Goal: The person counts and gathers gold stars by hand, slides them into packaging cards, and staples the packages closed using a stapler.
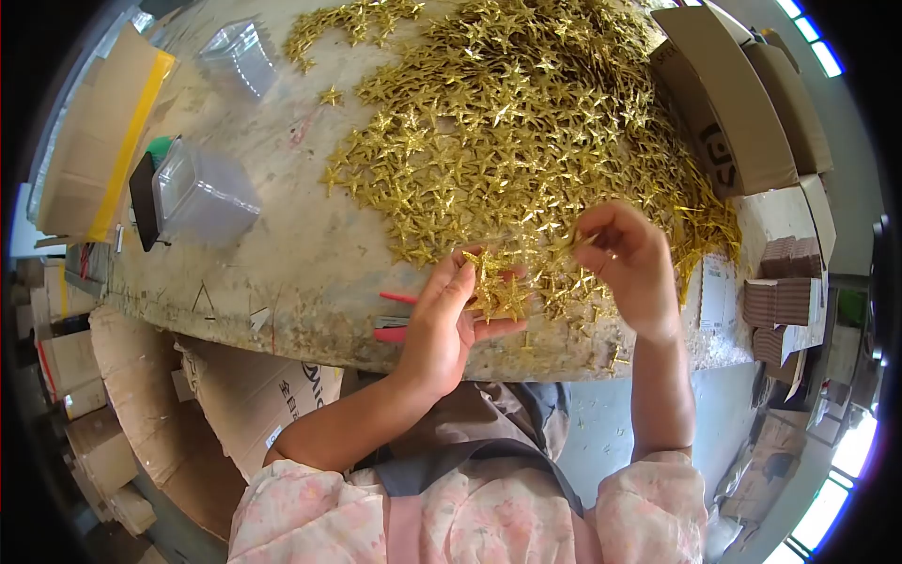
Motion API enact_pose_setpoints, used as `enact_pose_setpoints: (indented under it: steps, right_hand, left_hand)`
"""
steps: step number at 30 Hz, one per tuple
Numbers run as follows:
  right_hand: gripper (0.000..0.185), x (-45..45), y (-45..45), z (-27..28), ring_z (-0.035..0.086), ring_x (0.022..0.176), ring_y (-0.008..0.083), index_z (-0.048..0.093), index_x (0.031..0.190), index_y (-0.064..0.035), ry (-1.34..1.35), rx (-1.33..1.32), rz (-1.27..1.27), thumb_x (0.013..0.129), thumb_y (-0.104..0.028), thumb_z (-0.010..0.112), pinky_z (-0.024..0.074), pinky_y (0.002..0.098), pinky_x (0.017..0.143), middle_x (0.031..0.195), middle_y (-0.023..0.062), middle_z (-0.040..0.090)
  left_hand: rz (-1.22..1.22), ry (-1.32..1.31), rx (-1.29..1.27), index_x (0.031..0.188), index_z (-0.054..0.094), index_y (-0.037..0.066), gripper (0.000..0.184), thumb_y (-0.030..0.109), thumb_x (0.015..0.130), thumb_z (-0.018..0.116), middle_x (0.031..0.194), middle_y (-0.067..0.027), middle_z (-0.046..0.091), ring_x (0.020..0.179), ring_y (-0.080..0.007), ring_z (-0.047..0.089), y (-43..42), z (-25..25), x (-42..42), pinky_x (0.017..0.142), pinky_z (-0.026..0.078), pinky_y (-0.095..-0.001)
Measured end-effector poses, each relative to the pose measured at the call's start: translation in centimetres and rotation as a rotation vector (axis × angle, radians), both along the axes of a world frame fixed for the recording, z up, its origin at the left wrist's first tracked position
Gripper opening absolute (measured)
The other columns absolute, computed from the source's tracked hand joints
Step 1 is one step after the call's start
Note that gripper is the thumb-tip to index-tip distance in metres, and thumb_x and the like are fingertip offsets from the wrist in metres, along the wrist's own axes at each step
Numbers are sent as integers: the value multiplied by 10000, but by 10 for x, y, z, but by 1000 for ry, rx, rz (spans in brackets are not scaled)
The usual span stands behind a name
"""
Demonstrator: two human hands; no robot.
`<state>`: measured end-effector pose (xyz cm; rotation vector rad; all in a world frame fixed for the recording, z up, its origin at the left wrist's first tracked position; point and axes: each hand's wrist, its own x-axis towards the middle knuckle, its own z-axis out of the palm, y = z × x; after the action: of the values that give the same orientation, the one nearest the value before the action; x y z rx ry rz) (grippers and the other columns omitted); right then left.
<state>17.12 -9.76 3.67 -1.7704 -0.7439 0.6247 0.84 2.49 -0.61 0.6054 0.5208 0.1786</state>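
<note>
My left hand (446, 315) is palm up near the table's front edge, its thumb pressing on a few glittery gold stars (500, 289) that lie over the fingers. To its right, my right hand (625, 258) is raised with thumb and forefinger pinched together. A small gold piece (570, 242) shows at those fingertips, too blurred to tell its exact shape. Beyond both hands spreads a big heap of gold stars (507, 141). A tool with red handles (390, 334) lies on the table, partly hidden by my left hand.
Clear plastic tubs (211, 193) (240, 58) stand on the left of the worktable (310, 254). A cardboard box (723, 103) borders the heap at right, with stacks of ribbed brown pieces (780, 303) nearby. An open carton (164, 414) sits below the table's left edge.
</note>
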Motion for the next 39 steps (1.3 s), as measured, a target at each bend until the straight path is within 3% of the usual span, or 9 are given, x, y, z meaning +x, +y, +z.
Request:
enact_pose_setpoints:
  steps: [6,9,15,21,24,27,30,33,39]
  right_hand:
    - [238,-29,15,8,603,690,154,621,932,0,-196,-55,237,708,55,677,489,264,624,840,74,618]
    - [265,-37,24,7,607,670,181,635,942,-7,-342,5,128,690,58,683,492,275,609,857,95,612]
    - [268,-29,12,6,611,683,171,645,936,-7,-92,115,112,681,70,683,495,272,622,856,90,602]
    - [309,-45,8,12,570,716,129,644,936,-24,-180,-28,191,648,73,702,455,235,648,884,78,588]
    - [328,-51,7,14,572,779,179,649,943,-34,-154,-79,203,631,43,716,461,277,690,923,87,586]
    - [326,-50,14,12,572,843,272,639,940,-38,-641,26,206,625,-6,718,476,356,731,969,111,581]
    - [323,-47,7,6,523,925,300,641,927,-55,-646,-39,162,617,-71,727,443,397,790,1026,107,565]
    - [316,-51,6,0,509,947,289,643,927,-71,-755,-94,192,624,-102,729,432,401,800,1037,92,562]
    - [287,-34,-25,-4,556,891,285,641,921,-69,-584,1,-5,649,-55,733,455,387,759,963,97,589]
  left_hand:
    - [-29,-60,-19,1283,380,105,380,340,984,376,1216,-74,510,1093,-203,552,-5,4,0,831,543,-452]
    - [-28,-48,-28,1284,377,100,391,350,984,376,1223,-69,502,1096,-203,552,-8,4,-1,829,546,-451]
    - [-42,-52,-38,1288,371,95,388,341,987,369,1214,-67,504,1089,-201,556,-6,3,-4,824,549,-447]
    - [-36,-71,-37,1276,379,95,366,324,993,347,1204,-74,507,1077,-191,563,-5,3,-2,807,556,-429]
    - [-44,-63,-29,1273,382,98,362,325,993,347,1194,-72,509,1056,-187,572,-5,1,-3,800,559,-421]
    - [-17,-35,-55,1261,391,101,355,329,993,348,1161,-68,524,1023,-180,583,-8,0,-3,793,560,-411]
    - [-3,-51,-81,1243,402,100,347,330,984,383,1136,-67,533,991,-170,589,-9,7,0,790,560,-392]
    - [-44,-27,-57,1231,402,100,335,305,968,436,1127,-79,537,994,-163,583,-10,1,-4,794,558,-381]
    - [-100,26,120,1237,389,79,391,111,886,558,1159,-95,536,999,-184,582,-13,11,0,805,557,-379]
